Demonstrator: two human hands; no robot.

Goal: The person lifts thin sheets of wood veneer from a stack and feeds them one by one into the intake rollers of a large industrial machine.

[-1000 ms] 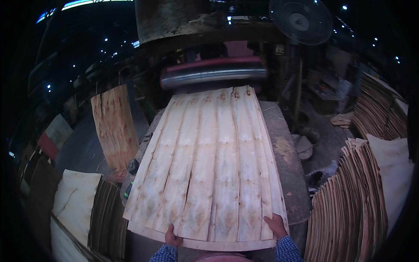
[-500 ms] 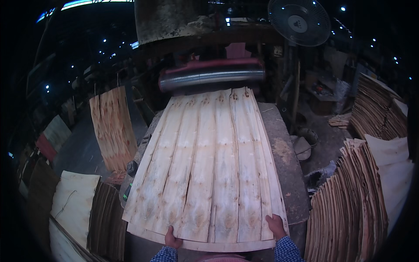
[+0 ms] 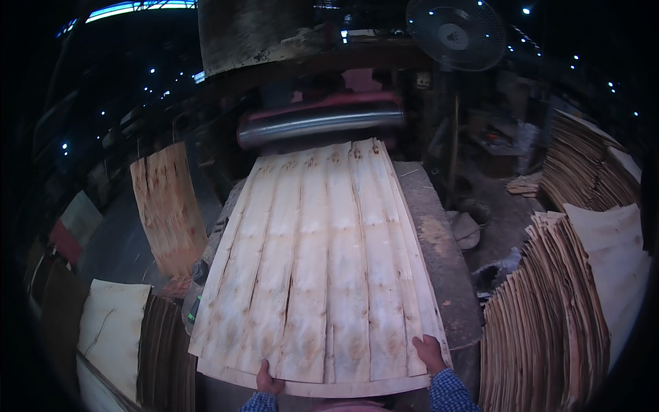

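Observation:
A wide, pale wood veneer sheet (image 3: 312, 254) with dark lengthwise splits and knots lies on another sheet, whose border (image 3: 329, 389) shows along the near and right sides. My left hand (image 3: 269, 379) is closed on the near edge, left of the middle, thumb on top and fingers hidden underneath. At the near right corner my right hand (image 3: 430, 353) grips the veneer in the same way. The far end of the sheet reaches close to a shiny metal roller (image 3: 322, 123); whether they touch I cannot tell.
The sheets rest on a worn, dusty table (image 3: 439, 240). Stacks of veneer stand at the right (image 3: 542, 323) and the lower left (image 3: 165, 353). One reddish veneer piece (image 3: 168, 213) stands upright at the left. A fan (image 3: 453, 36) is at the upper right.
The whole scene has shifted slightly left in the picture as my view turned. Both hands keep their hold at the near edge, and the veneer sheet looks hardly moved relative to the roller.

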